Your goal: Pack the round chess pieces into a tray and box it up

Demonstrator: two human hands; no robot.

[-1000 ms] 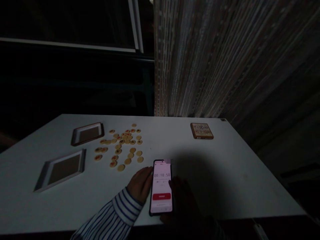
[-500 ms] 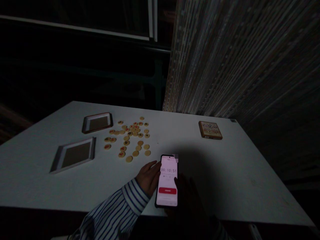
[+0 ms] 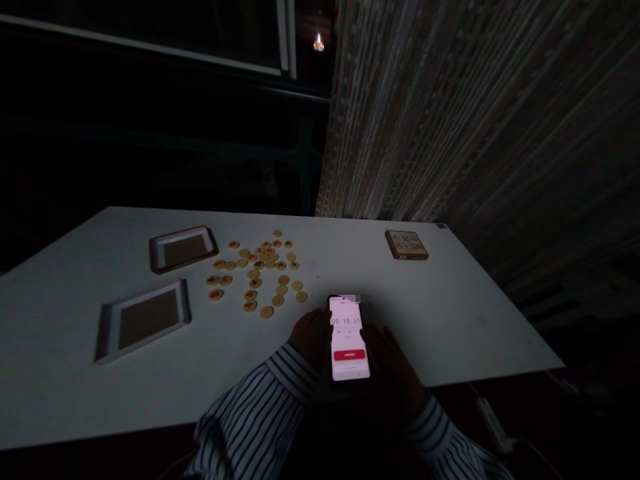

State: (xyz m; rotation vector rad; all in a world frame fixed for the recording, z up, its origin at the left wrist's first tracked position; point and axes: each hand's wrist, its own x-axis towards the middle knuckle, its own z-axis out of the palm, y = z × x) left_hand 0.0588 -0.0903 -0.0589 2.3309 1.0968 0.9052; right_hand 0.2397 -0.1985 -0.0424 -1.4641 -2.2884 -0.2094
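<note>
A smartphone (image 3: 351,340) with a lit screen reading 00:10:51 and a red button is held upright near the table's front edge. My left hand (image 3: 311,335) grips its left side, thumb and fingers against the edge. My right hand (image 3: 393,363), dim in shadow, is closed on the right side with its thumb at the screen's edge. Left of the phone lie scattered round Chinese chess pieces (image 3: 267,311), some showing red or black characters and others plain side up. No hand touches them.
Two open tray-like box halves, a brown-rimmed one (image 3: 214,241) and a pale one (image 3: 184,303), lie at left on the white table (image 3: 240,390). A flat printed box (image 3: 407,245) sits back right. A string curtain (image 3: 400,127) hangs behind; a power strip (image 3: 495,425) is below right.
The view has shifted, and the phone with both hands appears slightly farther up and right. My right hand and striped sleeve show more clearly. A small bright light now appears at the top.
</note>
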